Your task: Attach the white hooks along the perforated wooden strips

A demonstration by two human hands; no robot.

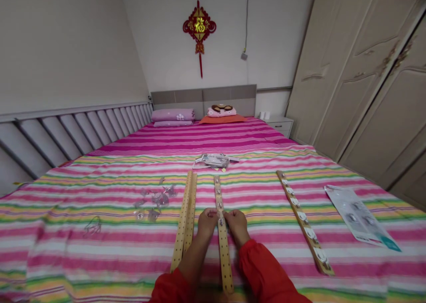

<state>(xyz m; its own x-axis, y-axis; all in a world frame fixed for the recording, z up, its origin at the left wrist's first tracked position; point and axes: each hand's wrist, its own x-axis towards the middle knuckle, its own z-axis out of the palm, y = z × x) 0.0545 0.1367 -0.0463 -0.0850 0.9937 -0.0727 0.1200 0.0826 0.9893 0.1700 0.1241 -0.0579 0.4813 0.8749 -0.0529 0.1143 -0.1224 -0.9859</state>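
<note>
Apparently, a small fitting [221, 222] is being set onto the perforated wooden strip [225, 261] lying on the striped bedsheet [140, 258]. The left hand [208, 219] and right hand [237, 225] meet there, fingers curled; whether they pinch it, I cannot tell. Next probably calls for careful alignment with a hole.

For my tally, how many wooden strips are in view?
4: outer left strip, inner left strip beside it, middle strip between left hand and right hand, right strip. None looks hidden.
</note>
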